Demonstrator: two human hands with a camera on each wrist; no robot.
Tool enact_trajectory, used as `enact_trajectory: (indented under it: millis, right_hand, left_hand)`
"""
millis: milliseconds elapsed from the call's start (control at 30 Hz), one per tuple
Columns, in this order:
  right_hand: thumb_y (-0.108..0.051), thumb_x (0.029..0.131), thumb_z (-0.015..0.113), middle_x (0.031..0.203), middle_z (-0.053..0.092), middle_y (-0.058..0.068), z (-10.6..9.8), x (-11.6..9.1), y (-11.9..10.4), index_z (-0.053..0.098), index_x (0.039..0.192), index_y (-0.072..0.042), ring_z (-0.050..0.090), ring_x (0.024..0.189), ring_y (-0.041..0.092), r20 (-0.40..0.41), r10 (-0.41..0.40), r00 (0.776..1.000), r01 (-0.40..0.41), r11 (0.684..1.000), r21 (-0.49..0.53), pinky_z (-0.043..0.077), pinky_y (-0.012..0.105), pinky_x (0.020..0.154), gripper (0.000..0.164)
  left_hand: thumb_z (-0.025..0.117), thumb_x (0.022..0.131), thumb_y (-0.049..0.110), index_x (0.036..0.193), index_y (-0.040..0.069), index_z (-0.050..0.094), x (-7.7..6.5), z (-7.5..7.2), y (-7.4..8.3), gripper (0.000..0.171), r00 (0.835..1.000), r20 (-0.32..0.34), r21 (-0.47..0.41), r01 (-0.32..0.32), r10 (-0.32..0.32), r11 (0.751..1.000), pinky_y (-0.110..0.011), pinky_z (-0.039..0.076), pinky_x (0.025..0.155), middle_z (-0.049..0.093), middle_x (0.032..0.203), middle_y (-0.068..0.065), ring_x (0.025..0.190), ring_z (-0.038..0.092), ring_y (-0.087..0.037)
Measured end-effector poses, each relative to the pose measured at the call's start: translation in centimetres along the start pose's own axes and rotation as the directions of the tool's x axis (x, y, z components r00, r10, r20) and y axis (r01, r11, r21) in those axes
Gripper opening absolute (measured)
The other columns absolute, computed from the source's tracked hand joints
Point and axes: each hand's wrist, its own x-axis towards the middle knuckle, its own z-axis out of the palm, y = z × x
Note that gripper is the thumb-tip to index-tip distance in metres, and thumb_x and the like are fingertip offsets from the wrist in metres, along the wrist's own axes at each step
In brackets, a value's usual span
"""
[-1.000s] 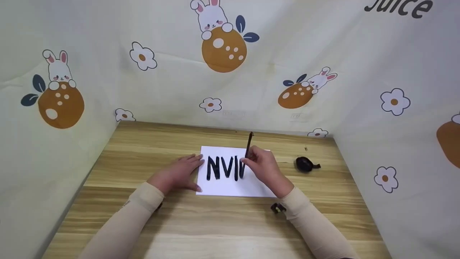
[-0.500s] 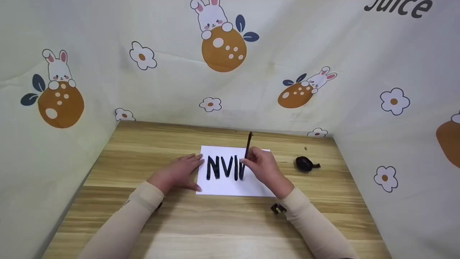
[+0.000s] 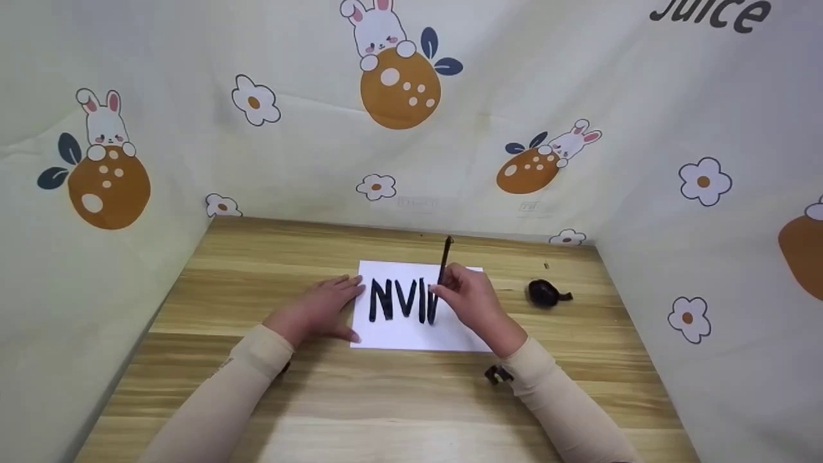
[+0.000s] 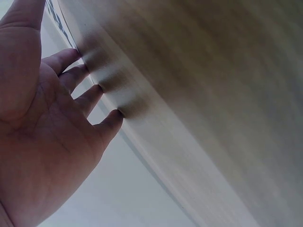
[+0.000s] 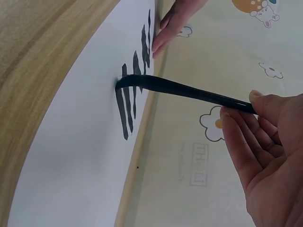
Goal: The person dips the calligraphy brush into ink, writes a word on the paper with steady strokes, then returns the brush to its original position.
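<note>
Pinching the brush point(image 5: 189, 90) between thumb and fingers of the right hand point(image 3: 472, 299), pressing its bent bristles point(image 5: 127, 80) to the paper point(image 3: 411, 337) at the near end of the rightmost visible black stroke point(image 5: 121, 113). Resting the left hand point(image 3: 323, 310), fingers spread wide, along the paper's left edge on the counter point(image 3: 386, 405). Probably light and stiff in the handle point(image 3: 447, 254), soft and wet at the bristles; best gripped partway up, clear of ink. Likely thin, easily shifted or creased as paper; best pressed flat at a margin.
</note>
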Motion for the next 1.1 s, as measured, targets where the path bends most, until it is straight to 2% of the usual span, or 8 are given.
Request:
enact_trajectory:
  millis: [167, 300, 567, 933, 1100]
  right_hand:
    - [-0.018, 0.099, 0.087, 0.082, 0.073, -0.006, -0.7, 0.1, -0.8, 0.073, 0.094, -0.012, 0.067, 0.074, 0.011, -0.02, 0.019, 1.0, -0.019, 1.0, 0.009, 0.059, 0.029, 0.067, 0.016]
    - [-0.016, 0.099, 0.086, 0.084, 0.075, -0.005, -1.4, 0.3, -1.1, 0.074, 0.097, -0.011, 0.069, 0.075, 0.012, -0.062, 0.005, 0.998, -0.004, 1.0, 0.015, 0.06, 0.03, 0.068, 0.013]
    - [-0.011, 0.101, 0.082, 0.093, 0.081, 0.0, -2.0, 1.0, 0.0, 0.077, 0.101, -0.007, 0.078, 0.087, 0.017, -0.162, -0.011, 0.987, 0.018, 0.999, 0.046, 0.064, 0.036, 0.08, 0.007]
    - [-0.001, 0.103, 0.076, 0.103, 0.082, 0.014, -1.5, 2.5, 2.5, 0.077, 0.106, 0.002, 0.081, 0.101, 0.031, -0.212, 0.072, 0.975, -0.029, 0.979, 0.204, 0.064, 0.031, 0.09, 0.005]
    - [0.003, 0.102, 0.075, 0.103, 0.082, 0.015, -1.1, 2.7, 3.1, 0.076, 0.106, 0.002, 0.08, 0.102, 0.032, -0.215, 0.106, 0.971, -0.044, 0.961, 0.274, 0.064, 0.029, 0.092, 0.004]
  left_hand:
    - [0.09, 0.085, 0.063, 0.17, -0.001, 0.039, -0.1, -0.1, 0.0, 0.118, 1.0, 0.003, -0.02, 0.002, -0.002, 1.0, -0.066, 0.025, 0.131, 0.031, 0.179, -0.02, 0.165, 0.025, -0.047]
    - [0.09, 0.085, 0.064, 0.17, 0.0, 0.038, 0.0, -0.1, -0.1, 0.119, 1.0, 0.003, -0.023, 0.005, -0.005, 1.0, -0.066, 0.024, 0.131, 0.03, 0.179, -0.02, 0.165, 0.025, -0.047]
    - [0.088, 0.086, 0.066, 0.171, 0.002, 0.037, 0.0, -0.1, -0.1, 0.119, 1.0, 0.026, -0.027, 0.015, -0.015, 1.0, -0.066, 0.021, 0.133, 0.028, 0.18, -0.018, 0.166, 0.023, -0.046]
    - [0.09, 0.086, 0.063, 0.17, -0.001, 0.037, -0.1, -0.2, 0.0, 0.118, 1.0, 0.017, -0.012, 0.0, 0.0, 1.0, -0.067, 0.023, 0.132, 0.029, 0.179, -0.021, 0.165, 0.024, -0.047]
    - [0.09, 0.086, 0.063, 0.17, -0.002, 0.038, 0.0, -0.2, -0.1, 0.118, 1.0, 0.015, -0.007, -0.001, 0.001, 1.0, -0.066, 0.024, 0.132, 0.03, 0.179, -0.021, 0.165, 0.025, -0.048]
